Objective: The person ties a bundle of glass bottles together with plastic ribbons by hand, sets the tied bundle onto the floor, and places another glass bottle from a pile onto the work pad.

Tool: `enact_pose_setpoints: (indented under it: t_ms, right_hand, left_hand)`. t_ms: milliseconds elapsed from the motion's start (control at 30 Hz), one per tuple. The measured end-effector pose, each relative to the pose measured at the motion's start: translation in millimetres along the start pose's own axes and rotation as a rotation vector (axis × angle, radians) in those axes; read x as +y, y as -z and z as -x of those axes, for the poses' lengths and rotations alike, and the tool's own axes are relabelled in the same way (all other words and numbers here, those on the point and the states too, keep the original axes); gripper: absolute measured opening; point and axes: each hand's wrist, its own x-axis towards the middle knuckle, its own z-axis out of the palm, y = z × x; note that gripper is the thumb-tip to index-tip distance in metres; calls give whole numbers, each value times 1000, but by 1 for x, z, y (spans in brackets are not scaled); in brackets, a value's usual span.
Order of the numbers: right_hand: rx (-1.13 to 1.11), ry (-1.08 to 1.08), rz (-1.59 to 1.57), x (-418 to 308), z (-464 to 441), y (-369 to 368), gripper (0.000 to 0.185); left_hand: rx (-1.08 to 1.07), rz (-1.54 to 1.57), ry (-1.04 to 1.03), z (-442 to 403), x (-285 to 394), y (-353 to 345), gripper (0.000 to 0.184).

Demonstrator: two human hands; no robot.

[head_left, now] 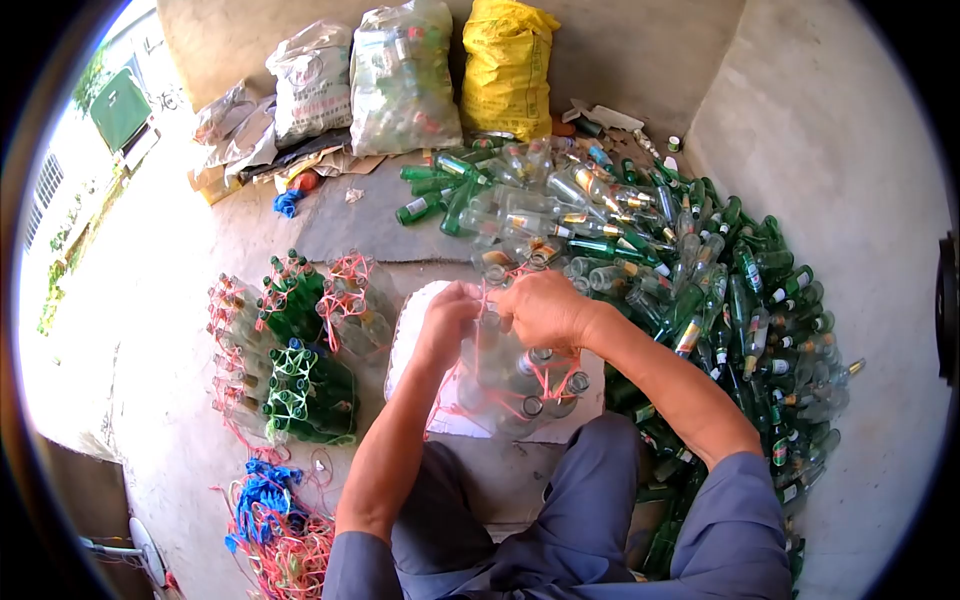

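Under right hand (543, 308), clear bottles (482, 385), bundled

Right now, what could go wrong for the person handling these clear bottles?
The pink cord at the left hand and right hand might slip or snap if pulled hard. The clear bottles stand close together, so a jolt could chip them. The bottle pile lies loose, so some might roll if bumped.

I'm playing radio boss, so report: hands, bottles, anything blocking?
Left hand, right hand: pinching pink string. Clear bottles: bundled on white board. Nothing seen blocking; loose bottles heaped right.
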Motion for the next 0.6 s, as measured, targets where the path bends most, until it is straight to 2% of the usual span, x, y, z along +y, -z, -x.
enact_pose_setpoints:
  t_ms: [100,200,300,500,600]
  right_hand:
    - [76,66,-225,17,-3,-7,24]
    - [-48,64,-247,22,-10,1,26]
    - [-167,68,-506,27,-15,12,27]
    - [-166,-161,-1052,37,-27,5,22]
    - [-97,-130,-981,32,-29,2,16]
  left_hand:
    - [-44,36,64,-4,5,0,8]
    - [-94,51,84,-6,6,2,10]
    - [-89,37,57,-9,0,7,11]
    - [-102,184,96,-11,-1,11,13]
    - [-74,197,55,-7,3,1,14]
